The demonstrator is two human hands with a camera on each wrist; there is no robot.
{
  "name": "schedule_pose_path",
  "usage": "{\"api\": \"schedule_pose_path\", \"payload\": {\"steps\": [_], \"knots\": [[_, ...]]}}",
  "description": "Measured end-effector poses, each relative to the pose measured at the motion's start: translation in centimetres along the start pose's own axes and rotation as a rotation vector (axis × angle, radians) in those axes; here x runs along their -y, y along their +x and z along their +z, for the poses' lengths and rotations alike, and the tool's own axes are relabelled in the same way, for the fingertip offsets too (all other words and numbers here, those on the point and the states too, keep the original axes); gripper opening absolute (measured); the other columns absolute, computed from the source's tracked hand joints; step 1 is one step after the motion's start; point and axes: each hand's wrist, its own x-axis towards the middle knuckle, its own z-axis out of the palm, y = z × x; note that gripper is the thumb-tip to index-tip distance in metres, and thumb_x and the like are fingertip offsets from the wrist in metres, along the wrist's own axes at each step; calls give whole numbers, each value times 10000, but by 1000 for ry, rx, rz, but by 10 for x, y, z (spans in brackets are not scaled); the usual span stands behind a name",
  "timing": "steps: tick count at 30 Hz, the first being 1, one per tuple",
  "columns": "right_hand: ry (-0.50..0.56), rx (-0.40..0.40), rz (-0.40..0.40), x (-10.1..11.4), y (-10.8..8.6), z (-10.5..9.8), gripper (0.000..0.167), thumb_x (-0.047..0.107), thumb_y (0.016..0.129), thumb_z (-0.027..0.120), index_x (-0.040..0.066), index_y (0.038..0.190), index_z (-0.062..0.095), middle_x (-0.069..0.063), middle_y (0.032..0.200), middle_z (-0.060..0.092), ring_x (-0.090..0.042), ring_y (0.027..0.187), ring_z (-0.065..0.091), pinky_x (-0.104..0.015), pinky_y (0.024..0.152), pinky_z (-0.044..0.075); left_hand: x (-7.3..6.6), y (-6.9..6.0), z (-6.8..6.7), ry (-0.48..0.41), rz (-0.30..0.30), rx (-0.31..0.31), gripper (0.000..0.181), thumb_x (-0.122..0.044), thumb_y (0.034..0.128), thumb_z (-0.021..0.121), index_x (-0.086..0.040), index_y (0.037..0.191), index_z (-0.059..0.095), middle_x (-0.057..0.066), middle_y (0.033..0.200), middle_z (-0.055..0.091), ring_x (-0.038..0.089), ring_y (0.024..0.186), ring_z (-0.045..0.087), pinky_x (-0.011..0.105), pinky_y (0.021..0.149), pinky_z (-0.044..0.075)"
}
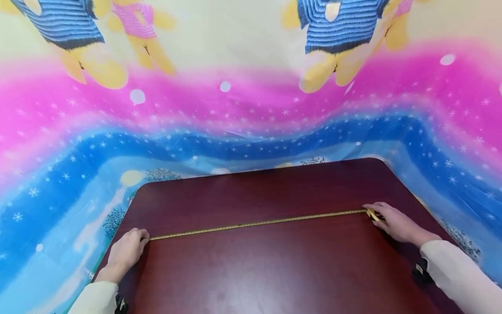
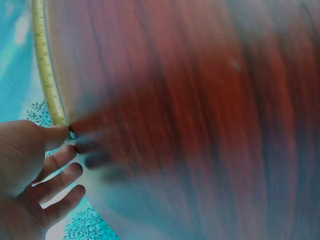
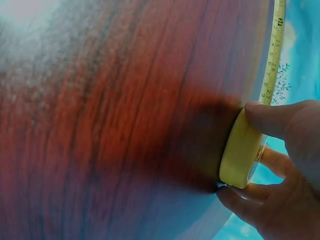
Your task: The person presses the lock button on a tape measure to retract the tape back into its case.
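Observation:
A tape measure is drawn out across the table, its yellow blade [image 1: 251, 224] running from one hand to the other in the head view. My left hand [image 1: 126, 250] pinches the blade's end between thumb and forefinger, as the left wrist view shows, while the other fingers [image 2: 64, 176] are spread loosely below. On the right, my right hand [image 1: 398, 223] grips the yellow tape case [image 3: 241, 150], thumb on one side and fingers on the other. Numbers around 25 to 27 show on the blade near the case in the right wrist view. The end hook is hidden by the left fingertips.
Under the tape lies a glossy dark red wooden table [image 1: 243, 266] with rounded corners. Behind and beside it hangs a printed pink and blue cloth [image 1: 235, 113] with bears and snowflakes, close against the table's edges.

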Motion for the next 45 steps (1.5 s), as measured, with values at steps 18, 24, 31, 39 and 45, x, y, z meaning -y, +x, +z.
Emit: {"api": "schedule_pose_path", "payload": {"steps": [18,24,31,39,45], "knots": [[-77,-254,-199,7,2,-10,497,-84,837,738,95,1278,597,-99,1264,579,-226,1035,589,-72,846,382,12,3,-21,-17,-52,20,101,-107,979,625,-67,1029,704,158,978,739,178,705,623,355,545,471],[-109,-253,-190,2,6,-15,310,-83,835,740,142,1037,673,-188,1279,548,-307,1018,622,-215,773,470,8,9,-28,-24,-59,1,107,-117,988,617,-63,1030,699,145,959,730,205,722,626,391,568,488],[-164,-249,-183,-1,5,-16,402,-74,769,804,135,1092,685,-170,1314,534,-269,1004,624,-275,729,516,5,17,-31,-32,-64,-10,123,-131,998,600,-69,1024,703,130,947,731,227,749,632,435,622,515],[-191,-279,-230,0,3,-13,432,-51,758,816,147,1118,682,-84,1252,577,-202,910,659,-258,705,515,7,15,-33,-30,-54,-5,129,-120,1002,594,-55,1023,704,115,908,722,186,699,596,423,611,506],[-173,-162,-156,-1,1,-16,359,-15,819,785,158,1113,674,-96,1256,565,-241,934,661,-423,687,558,7,16,-32,-28,-54,-11,122,-133,1005,602,-66,1024,702,109,911,718,202,726,599,444,633,516]]}}
